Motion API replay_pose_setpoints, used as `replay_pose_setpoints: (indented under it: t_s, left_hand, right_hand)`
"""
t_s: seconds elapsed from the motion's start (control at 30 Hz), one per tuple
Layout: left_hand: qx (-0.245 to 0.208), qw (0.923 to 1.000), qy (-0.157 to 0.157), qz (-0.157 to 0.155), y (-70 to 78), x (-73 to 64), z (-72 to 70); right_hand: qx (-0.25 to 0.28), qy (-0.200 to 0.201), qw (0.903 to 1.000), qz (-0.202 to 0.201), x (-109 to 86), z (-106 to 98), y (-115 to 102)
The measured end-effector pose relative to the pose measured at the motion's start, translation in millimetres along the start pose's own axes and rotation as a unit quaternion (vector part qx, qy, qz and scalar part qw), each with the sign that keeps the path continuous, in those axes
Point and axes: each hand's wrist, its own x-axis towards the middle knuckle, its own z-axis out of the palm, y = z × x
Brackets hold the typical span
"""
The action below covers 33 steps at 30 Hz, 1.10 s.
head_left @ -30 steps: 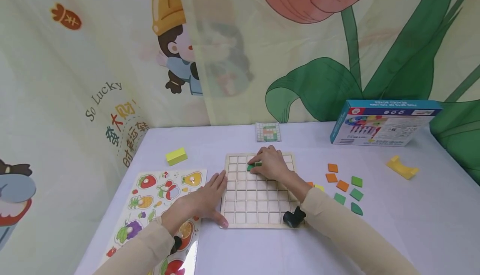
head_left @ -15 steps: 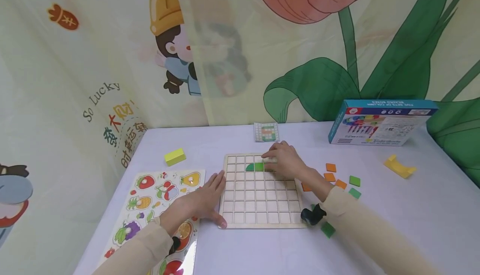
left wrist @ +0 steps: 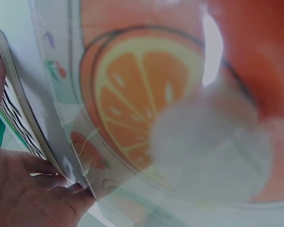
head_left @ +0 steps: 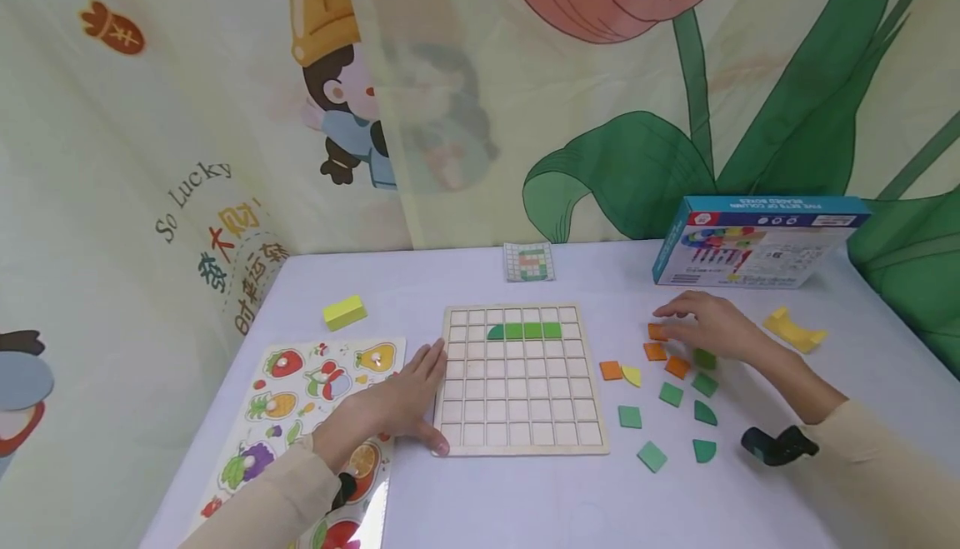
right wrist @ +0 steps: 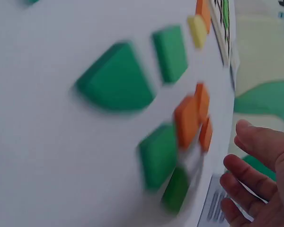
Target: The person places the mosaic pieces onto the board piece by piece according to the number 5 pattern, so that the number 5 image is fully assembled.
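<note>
A wooden grid board (head_left: 517, 399) lies flat on the table. Near its far edge, a green quarter-round tile (head_left: 496, 332) and a row of three green square tiles (head_left: 532, 331) fill neighbouring cells. My left hand (head_left: 401, 399) rests along the board's left edge with its fingers extended, holding nothing. To the right of the board, my right hand (head_left: 708, 326) is over the loose tiles, fingertips near an orange square tile (head_left: 657, 331). In the right wrist view its thumb and fingers are spread apart, with nothing between them.
Several orange and green tiles (head_left: 671, 394) and a yellow quarter-round (head_left: 632, 376) lie right of the board. A fruit puzzle board (head_left: 255, 407) is at left, a yellow block (head_left: 345, 313) behind it. A pattern card (head_left: 528, 262), box (head_left: 757, 245) and yellow curved block (head_left: 795, 330) lie farther back.
My right hand has left the green tiles on the board and moved right to the loose tiles. The whole green row is now uncovered. My left hand stays at the board's edge.
</note>
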Motion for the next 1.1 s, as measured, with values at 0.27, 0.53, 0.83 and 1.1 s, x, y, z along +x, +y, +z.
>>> replay_pose_setpoints:
  t_s: [0.27,0.53,0.83,1.1]
  left_hand:
    - [0.002,1.0000,0.003,0.005,-1.5,0.4,0.4]
    - [0.011,0.9998,0.005,0.013,-1.7,0.2,-0.8]
    - [0.008,0.9999,0.005,0.013,-1.9,1.0,-0.7]
    - [0.007,0.9999,0.003,0.011,-1.2,0.5,-0.7]
  right_hand:
    - [-0.001,-0.011,0.9997,0.021,-28.5,-3.5,38.5]
    - [-0.003,0.005,1.0000,0.004,-42.3,3.4,47.1]
    - [-0.003,0.030,0.9995,0.000,-44.3,10.3,50.6]
    - [-0.005,0.037,0.9993,-0.001,-44.3,14.3,51.3]
